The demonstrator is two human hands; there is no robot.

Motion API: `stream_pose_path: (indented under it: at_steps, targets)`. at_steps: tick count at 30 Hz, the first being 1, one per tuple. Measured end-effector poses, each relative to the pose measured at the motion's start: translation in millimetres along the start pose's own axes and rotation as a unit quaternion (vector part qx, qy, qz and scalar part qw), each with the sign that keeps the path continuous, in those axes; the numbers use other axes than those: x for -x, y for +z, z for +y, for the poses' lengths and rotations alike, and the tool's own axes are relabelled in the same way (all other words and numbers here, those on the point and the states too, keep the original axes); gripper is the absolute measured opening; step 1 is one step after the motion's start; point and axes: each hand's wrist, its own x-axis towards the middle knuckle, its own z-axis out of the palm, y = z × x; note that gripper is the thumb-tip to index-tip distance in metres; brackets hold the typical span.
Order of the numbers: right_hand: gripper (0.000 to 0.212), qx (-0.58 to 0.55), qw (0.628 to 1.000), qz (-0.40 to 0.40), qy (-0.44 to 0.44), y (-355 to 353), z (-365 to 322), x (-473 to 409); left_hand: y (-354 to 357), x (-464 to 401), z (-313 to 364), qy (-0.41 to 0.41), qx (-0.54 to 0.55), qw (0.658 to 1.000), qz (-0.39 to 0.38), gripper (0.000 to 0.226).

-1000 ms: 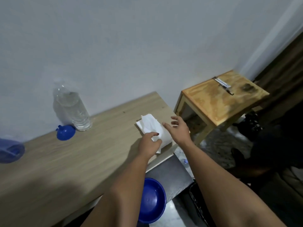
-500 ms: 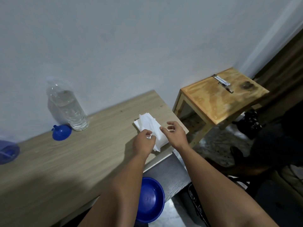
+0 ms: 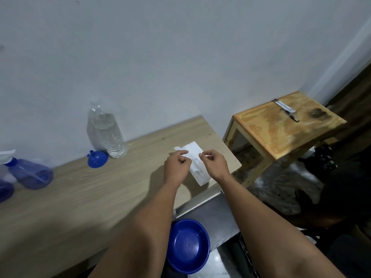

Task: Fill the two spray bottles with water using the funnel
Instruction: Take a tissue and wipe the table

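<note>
1. Both hands have drawn slightly apart over the white tissue [image 3: 195, 165] since a moment ago, and two spray bottles have come into view at the far left.
2. Well to the left of the hands, a blue funnel [image 3: 97, 159] lies mouth-down on the wooden table [image 3: 80, 193], touching the foot of a clear water bottle [image 3: 108, 133], which stands upright, uncapped and mostly full of water.
3. Farther left, a translucent blue spray bottle [image 3: 32, 173] with a white trigger head stands at the frame edge; a second spray bottle [image 3: 5, 190] beside it is cut off, and neither's fill can be told.
4. The left hand [image 3: 177, 165] is loosely curled, fingers bent inward, at the tissue's left edge; whether it grips the tissue is unclear.
5. The right hand [image 3: 213, 163] has thumb and forefinger pinched at the tissue's right edge, the other fingers curled.
6. Below the forearms, a blue bowl [image 3: 188, 245] sits on a grey lower surface.
7. Right of the hands stands a small wooden stool [image 3: 281, 129].
</note>
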Motion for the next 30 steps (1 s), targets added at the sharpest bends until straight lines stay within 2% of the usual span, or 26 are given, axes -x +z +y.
stream_pose_path:
  at_steps: [3, 6, 8, 11, 15, 21, 25, 30]
  targets:
    - [0.033, -0.073, 0.992, -0.061, 0.082, 5.7, -24.8, 5.4, -26.2, 0.9, 15.9, 0.027, 0.0, 0.999, 0.021, 0.03]
    - [0.039, -0.13, 0.96, -0.162, 0.187, 12.4, -53.5, 21.7, -57.7, 4.3, 31.0, 0.051, 0.005, 0.997, 0.05, 0.026]
    - [0.036, -0.157, 0.942, -0.209, 0.21, 24.1, -64.8, 28.7, -80.2, 6.5, 38.1, 0.056, 0.008, 0.996, 0.065, 0.024]
    - [0.027, -0.218, 0.925, -0.242, 0.195, 51.5, -83.2, 38.6, -114.1, 14.7, 42.8, 0.054, 0.013, 0.996, 0.071, 0.023]
    - [0.009, -0.254, 0.922, -0.253, 0.143, 91.3, -108.6, 55.1, -161.3, 34.3, 25.3, 0.027, 0.004, 0.996, 0.08, 0.026]
    - [0.018, -0.202, 0.92, -0.327, 0.078, 163.1, -126.7, 86.3, -228.2, 69.9, -35.3, -0.046, 0.012, 0.99, 0.131, 0.014]
    - [0.019, -0.155, 0.909, -0.384, 0.047, 208.0, -145.5, 120.5, -268.6, 88.5, -62.0, -0.076, 0.069, 0.98, 0.168, 0.034]
    - [0.023, -0.111, 0.901, -0.419, 0.013, 259.6, -167.4, 158.3, -325.9, 112.2, -84.7, -0.089, 0.091, 0.97, 0.209, 0.033]
